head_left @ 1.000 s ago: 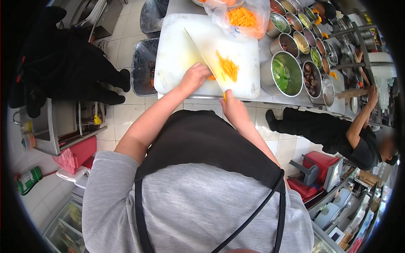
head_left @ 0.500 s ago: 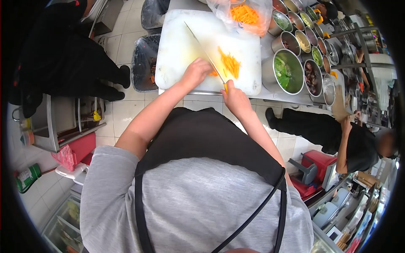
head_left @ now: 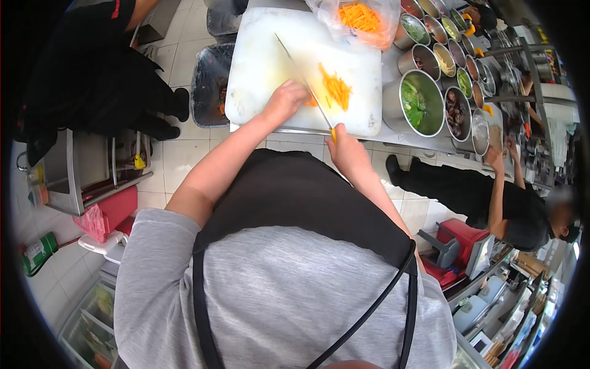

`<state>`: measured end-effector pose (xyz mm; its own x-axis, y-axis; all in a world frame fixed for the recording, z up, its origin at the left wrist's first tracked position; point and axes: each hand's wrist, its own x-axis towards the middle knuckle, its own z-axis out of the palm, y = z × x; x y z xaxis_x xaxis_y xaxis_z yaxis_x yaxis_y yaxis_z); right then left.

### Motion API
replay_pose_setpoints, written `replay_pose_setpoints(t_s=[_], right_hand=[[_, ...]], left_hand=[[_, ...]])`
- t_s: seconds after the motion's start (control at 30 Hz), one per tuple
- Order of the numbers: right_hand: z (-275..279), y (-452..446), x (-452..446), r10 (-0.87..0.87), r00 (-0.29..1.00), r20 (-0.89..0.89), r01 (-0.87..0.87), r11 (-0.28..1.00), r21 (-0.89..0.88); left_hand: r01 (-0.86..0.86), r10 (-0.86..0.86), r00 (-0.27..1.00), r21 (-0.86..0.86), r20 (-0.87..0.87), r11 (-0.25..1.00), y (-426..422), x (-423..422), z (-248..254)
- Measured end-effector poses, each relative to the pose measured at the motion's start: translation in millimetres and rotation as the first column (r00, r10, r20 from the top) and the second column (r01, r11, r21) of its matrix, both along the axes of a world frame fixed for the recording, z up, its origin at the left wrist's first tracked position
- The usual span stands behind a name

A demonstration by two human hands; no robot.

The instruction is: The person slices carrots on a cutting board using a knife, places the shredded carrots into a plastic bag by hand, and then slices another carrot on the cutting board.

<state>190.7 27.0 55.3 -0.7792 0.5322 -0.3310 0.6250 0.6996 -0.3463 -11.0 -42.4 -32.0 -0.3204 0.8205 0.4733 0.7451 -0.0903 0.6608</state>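
Observation:
My right hand (head_left: 349,150) grips the yellow handle of a long knife (head_left: 319,104), whose blade points away to the upper left across a white cutting board (head_left: 258,74). Beside the blade, on its left, my left hand (head_left: 287,101) has its fingers curled down on the board. An orange bit of carrot (head_left: 311,101) shows at those fingertips, mostly covered by the hand. To the right of the blade lies a small heap of cut carrot strips (head_left: 337,89).
A clear plastic bag of shredded carrot (head_left: 359,18) stands at the board's far right. Metal pots, one with green leaves (head_left: 413,104), line the counter's right. A lined bin (head_left: 209,80) adjoins the board's left. One person (head_left: 92,80) stands left, another (head_left: 467,190) right.
The knife's handle and my right hand have shifted slightly right and toward me. My left hand stays at the carrot. The person on the right has moved their arms.

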Motion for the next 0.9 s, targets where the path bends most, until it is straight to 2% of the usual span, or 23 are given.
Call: replay_pose_setpoints(t_s=[0.13, 0.23, 0.43, 0.5, 0.63, 0.73, 0.8, 0.9], right_hand=[[-22, 5, -2, 0.000, 1.000, -0.021, 0.000, 1.000, 0.000], [-21, 9, -15, 0.023, 0.993, -0.118, -0.023, 1.000, -0.001], [13, -4, -5, 0.010, 1.000, -0.016, -0.011, 0.999, -0.034], [15, -11, 5, -0.033, 0.993, 0.112, 0.033, 0.999, -0.002], [-13, 0, 1, 0.003, 1.000, -0.019, -0.003, 1.000, 0.015], [2, 4, -8, 0.026, 0.998, -0.051, -0.027, 1.000, -0.013], [21, -2, 1, 0.014, 1.000, -0.005, -0.015, 0.999, -0.042], [10, -10, 17, -0.037, 0.996, 0.086, 0.039, 0.999, -0.022]], left_hand=[[-0.009, 0.009, 1.000, 0.032, 0.008, 0.999, 1, 3, 1], [-0.012, 0.012, 1.000, 0.040, -0.004, 0.999, 0, 2, 2], [-0.014, 0.014, 0.999, -0.015, -0.037, 1.000, -1, 0, -10], [-0.011, 0.011, 0.999, 0.001, -0.038, 1.000, 1, 1, -2], [-0.046, 0.048, 0.998, 0.048, -0.040, 0.998, 0, 6, 4], [-0.044, 0.045, 0.998, 0.025, -0.042, 0.999, 0, 5, -1], [-0.056, 0.056, 0.998, -0.016, -0.027, 0.998, -1, 2, -2], [-0.052, 0.051, 0.998, -0.018, -0.032, 0.998, -1, 5, 0]])
